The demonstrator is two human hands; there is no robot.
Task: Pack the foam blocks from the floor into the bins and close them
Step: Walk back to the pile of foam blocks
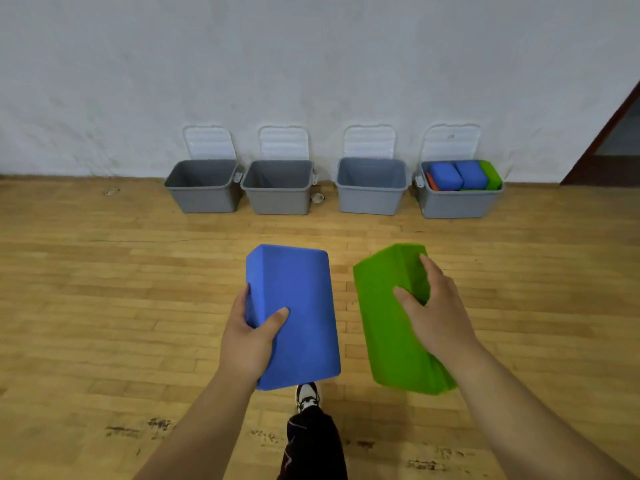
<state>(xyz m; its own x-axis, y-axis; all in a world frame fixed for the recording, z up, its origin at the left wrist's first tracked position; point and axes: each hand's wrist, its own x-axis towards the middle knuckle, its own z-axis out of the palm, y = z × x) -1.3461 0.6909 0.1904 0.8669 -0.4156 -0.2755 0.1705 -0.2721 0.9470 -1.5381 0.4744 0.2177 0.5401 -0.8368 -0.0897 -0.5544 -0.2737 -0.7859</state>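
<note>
My left hand [250, 336] grips a blue foam block [299, 299] by its left edge, thumb on top. My right hand [437, 308] grips a green foam block [384, 327] from its right side. Both blocks are held above the wooden floor in front of me. Against the wall stand several grey bins with white lids tipped open. The three left bins [204, 199] [278, 199] [371, 199] show no blocks inside. The rightmost bin [457, 204] holds blue blocks [459, 175], a green block [491, 174] and an orange one at its left edge.
The wooden floor [104, 306] stretches between me and the bins. My shoe [306, 396] and dark trouser leg are below the blue block. A small pale object [317, 198] lies between the second and third bins. A dark door frame [609, 140] is at far right.
</note>
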